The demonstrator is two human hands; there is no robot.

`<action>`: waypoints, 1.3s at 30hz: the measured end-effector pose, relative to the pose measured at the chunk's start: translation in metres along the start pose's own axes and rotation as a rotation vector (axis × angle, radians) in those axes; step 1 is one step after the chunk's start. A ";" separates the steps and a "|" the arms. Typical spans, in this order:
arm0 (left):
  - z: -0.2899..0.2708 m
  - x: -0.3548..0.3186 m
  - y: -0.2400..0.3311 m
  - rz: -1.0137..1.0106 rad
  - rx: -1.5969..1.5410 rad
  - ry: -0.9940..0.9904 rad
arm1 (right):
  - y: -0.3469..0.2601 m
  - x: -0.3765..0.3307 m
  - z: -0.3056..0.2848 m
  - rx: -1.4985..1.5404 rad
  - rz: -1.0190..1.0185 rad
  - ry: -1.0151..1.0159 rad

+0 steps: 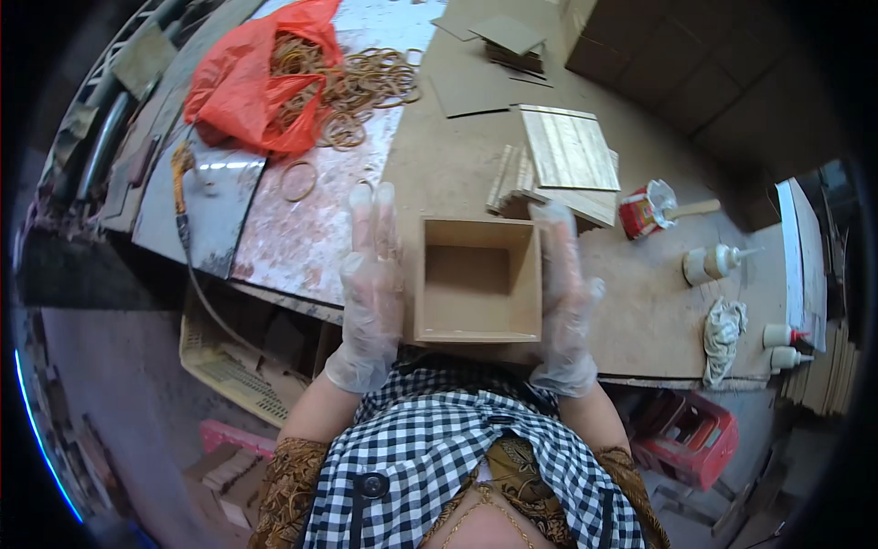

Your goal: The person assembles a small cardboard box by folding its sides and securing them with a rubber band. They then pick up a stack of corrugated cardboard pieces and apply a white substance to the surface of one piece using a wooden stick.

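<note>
The left hand [370, 288] and the right hand [562, 293], both in clear gloves, are held flat with fingers extended, pressed against opposite sides of an open square wooden box [477, 279]. The box is set at the tabletop's [640, 311] near edge, directly between the hands, opening upward. Wooden slats [562, 160] are stacked toward the far edge.

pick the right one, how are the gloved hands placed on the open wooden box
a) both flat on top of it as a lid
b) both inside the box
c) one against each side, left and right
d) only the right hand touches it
c: the left hand lies flat against the left wall of the open wooden box and the right hand against its right wall, fingers extended, with the box's inside bare.
</note>
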State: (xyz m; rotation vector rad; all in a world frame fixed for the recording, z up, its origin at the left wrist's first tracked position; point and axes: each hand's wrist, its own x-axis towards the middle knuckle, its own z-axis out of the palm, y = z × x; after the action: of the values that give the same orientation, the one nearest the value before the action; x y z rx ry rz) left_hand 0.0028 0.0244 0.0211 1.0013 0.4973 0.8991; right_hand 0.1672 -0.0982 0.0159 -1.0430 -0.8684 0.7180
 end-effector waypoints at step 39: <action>-0.020 -0.003 0.003 -0.126 0.204 -0.335 | 0.014 -0.021 0.000 -0.208 0.008 -0.035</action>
State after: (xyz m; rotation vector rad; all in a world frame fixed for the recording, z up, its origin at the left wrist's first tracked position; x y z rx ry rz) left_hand -0.0143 0.0322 0.0138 1.2643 0.3675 0.5599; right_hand 0.1554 -0.1112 -0.0025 -1.2226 -0.9848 0.6642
